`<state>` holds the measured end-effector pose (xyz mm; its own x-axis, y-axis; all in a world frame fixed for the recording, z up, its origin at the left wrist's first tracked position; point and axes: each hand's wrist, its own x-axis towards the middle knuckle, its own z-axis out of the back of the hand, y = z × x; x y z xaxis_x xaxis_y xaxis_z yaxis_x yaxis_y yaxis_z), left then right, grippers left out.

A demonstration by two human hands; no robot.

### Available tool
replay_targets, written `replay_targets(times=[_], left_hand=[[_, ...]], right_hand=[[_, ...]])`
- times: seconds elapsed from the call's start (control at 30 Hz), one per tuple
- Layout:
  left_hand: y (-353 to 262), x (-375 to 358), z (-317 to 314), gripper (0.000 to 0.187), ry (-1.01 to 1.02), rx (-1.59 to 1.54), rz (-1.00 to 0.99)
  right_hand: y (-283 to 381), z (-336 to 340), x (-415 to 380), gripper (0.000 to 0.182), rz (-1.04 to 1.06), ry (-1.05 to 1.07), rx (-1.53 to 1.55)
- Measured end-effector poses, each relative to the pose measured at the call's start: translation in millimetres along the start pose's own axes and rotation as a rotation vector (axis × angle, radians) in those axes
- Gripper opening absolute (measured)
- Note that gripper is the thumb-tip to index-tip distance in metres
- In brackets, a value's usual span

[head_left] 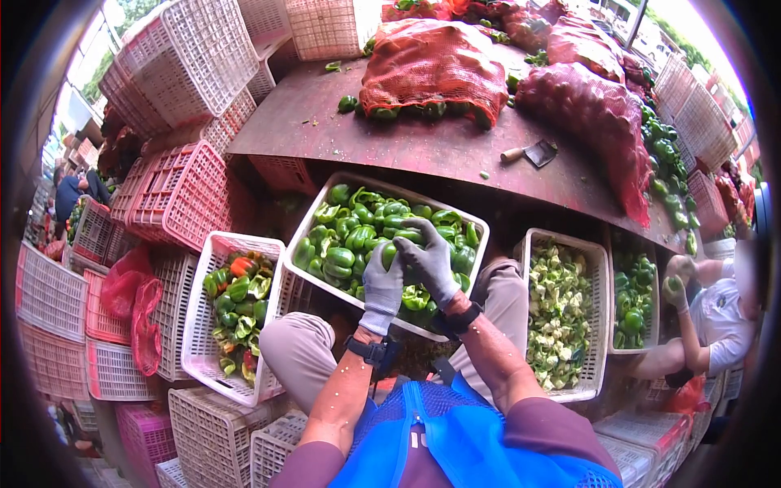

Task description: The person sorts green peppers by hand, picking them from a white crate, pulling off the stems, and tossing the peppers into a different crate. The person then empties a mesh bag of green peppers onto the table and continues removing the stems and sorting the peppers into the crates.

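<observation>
Both my hands wear grey gloves and meet over a white plastic crate (305, 232) full of green bell peppers. My left hand (381, 286) is closed round a green bell pepper (389, 255), which shows at its fingertips. From the right, my right hand (431, 262) bends its fingers and thumb against the same pepper; part of the grip is hidden. Beneath my hands, some peppers in the crate look whole and others are opened. On the right stands a crate (602, 317) of pale pepper cores. A crate (195, 342) at left holds green and reddish peppers.
Ahead is a board table (317, 122) bearing red mesh sacks (431, 69) and a wooden-handled blade (533, 153). Stacked crates (187, 195) rise at left. A co-worker (716, 313) in gloves sits at far right, beside another crate of peppers (634, 293).
</observation>
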<state>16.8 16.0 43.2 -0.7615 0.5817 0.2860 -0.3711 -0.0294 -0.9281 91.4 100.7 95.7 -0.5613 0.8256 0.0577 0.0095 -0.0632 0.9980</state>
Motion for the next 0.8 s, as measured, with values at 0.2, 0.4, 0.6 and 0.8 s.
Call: replay_targets(times=[0.2, 0.4, 0.6, 0.8], left_hand=[[-7.9, -23.0, 9.8, 0.020, -0.034, 0.125, -0.075], [19.1, -25.0, 24.1, 0.014, 0.093, -0.254, 0.185], [0.8, -5.8, 72.5, 0.027, 0.112, 0.000, 0.072], [9.9, 30.0, 69.1, 0.035, 0.280, -0.514, 0.257]], right_hand=[[-84.8, -12.7, 6.4, 0.035, -0.231, -0.251, 0.383], [-159.2, -11.1, 29.3, 0.034, -0.450, -0.167, 0.851], [-96.8, 58.3, 86.5, 0.026, -0.190, -0.235, 0.261], [-70.5, 36.9, 146.7, 0.034, 0.164, -0.279, -0.597]])
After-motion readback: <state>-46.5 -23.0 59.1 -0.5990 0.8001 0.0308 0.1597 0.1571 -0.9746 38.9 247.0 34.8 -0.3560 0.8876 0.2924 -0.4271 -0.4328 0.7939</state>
